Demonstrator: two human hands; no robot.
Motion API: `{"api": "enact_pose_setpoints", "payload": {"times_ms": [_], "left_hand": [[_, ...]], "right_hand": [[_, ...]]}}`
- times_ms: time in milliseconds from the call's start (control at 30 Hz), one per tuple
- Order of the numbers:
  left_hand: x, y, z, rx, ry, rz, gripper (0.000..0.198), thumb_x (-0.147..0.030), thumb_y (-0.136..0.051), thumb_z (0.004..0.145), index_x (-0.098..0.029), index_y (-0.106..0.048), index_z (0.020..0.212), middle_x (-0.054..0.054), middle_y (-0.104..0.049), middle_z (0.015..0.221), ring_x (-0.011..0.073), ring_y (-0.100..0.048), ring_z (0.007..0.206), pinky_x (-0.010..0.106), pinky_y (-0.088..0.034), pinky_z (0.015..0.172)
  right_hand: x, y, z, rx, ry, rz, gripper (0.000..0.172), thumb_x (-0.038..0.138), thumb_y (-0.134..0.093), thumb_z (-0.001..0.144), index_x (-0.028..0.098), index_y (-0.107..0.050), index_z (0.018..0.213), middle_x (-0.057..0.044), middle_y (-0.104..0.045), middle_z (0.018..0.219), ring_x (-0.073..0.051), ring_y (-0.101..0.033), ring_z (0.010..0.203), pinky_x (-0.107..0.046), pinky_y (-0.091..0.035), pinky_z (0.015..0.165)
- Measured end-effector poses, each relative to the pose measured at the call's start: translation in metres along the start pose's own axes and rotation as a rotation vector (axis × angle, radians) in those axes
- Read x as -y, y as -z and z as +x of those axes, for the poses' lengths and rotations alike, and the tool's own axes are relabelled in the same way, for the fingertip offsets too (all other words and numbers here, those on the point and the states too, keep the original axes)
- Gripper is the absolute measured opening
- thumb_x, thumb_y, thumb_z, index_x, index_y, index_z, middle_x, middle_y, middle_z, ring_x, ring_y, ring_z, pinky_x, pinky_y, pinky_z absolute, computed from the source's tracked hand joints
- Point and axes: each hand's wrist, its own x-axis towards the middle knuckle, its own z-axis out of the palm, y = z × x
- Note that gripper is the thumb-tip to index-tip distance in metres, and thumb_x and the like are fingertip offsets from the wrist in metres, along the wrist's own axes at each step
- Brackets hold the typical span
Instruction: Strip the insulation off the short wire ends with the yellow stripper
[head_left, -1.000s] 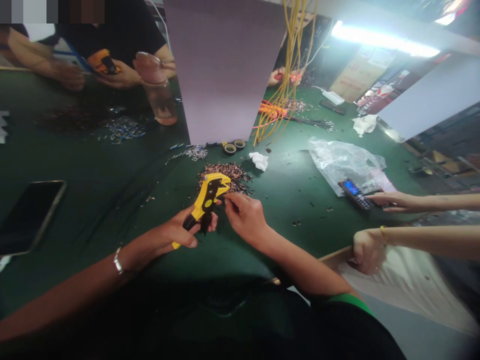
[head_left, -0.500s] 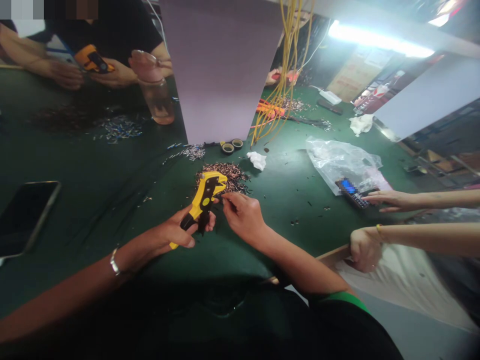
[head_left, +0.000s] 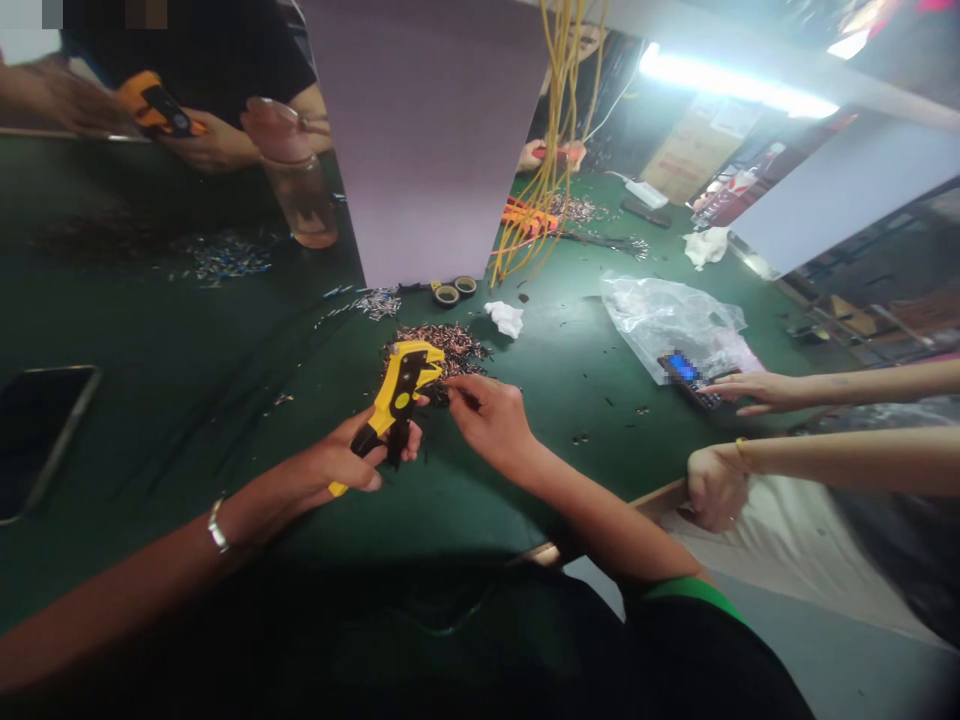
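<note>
My left hand [head_left: 346, 462] is closed around the handles of a yellow and black wire stripper [head_left: 400, 395], held tilted with its jaws up and to the right. My right hand [head_left: 491, 412] is pinched just right of those jaws. Something thin and dark shows at its fingertips, too small to make out. Behind and partly under the tool's head lies a pile of short copper-coloured and black wire pieces [head_left: 461, 345]. Faint long dark strands [head_left: 217, 415] stretch over the green table left of the tool.
Around the pile are tape rolls [head_left: 447, 295], crumpled tissue [head_left: 505, 319] and silvery bits [head_left: 377, 304]. A phone [head_left: 45, 440] and bottle [head_left: 300, 195] stand left. At right, another person's hand [head_left: 750, 388] touches a keypad phone [head_left: 694, 380] by a plastic bag [head_left: 660, 310]. Yellow wires [head_left: 562, 110] hang ahead.
The whole view has shifted, so things appear slightly further left. My hands keep nearly the same pose, with the right fingertips still close to the wire stripper's jaws.
</note>
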Motion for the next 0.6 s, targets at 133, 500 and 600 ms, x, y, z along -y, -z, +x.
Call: {"api": "enact_pose_setpoints", "payload": {"times_ms": [133, 500, 600], "left_hand": [[-0.004, -0.003, -0.001, -0.001, -0.007, -0.008, 0.079, -0.013, -0.063, 0.054, -0.022, -0.054, 0.132, 0.005, -0.061, 0.105, 0.025, -0.053, 0.102, 0.04, -0.037, 0.098], [-0.006, -0.005, 0.003, -0.009, -0.032, 0.028, 0.081, -0.013, -0.064, 0.053, -0.023, -0.052, 0.133, 0.003, -0.061, 0.1, 0.0233, -0.054, 0.096, 0.043, -0.04, 0.099], [-0.007, -0.004, 0.002, -0.006, -0.033, 0.044, 0.082, -0.013, -0.063, 0.055, -0.023, -0.051, 0.135, 0.004, -0.061, 0.102, 0.024, -0.055, 0.096, 0.046, -0.04, 0.1]], "right_hand": [[-0.028, 0.029, -0.008, 0.002, -0.06, -0.008, 0.019, 0.022, -0.058, 0.088, 0.022, -0.077, 0.089, -0.003, -0.079, 0.083, -0.018, -0.071, 0.071, -0.029, -0.056, 0.072], [-0.187, 0.144, -0.043, -0.303, -0.298, -0.416, 0.015, 0.024, -0.051, 0.079, 0.021, -0.066, 0.079, -0.017, -0.073, 0.117, -0.032, -0.064, 0.116, -0.049, -0.047, 0.103], [-0.214, 0.152, -0.04, -0.307, -0.342, -0.456, 0.013, 0.021, -0.05, 0.076, 0.022, -0.063, 0.074, -0.018, -0.07, 0.117, -0.033, -0.059, 0.122, -0.051, -0.043, 0.107]]}}
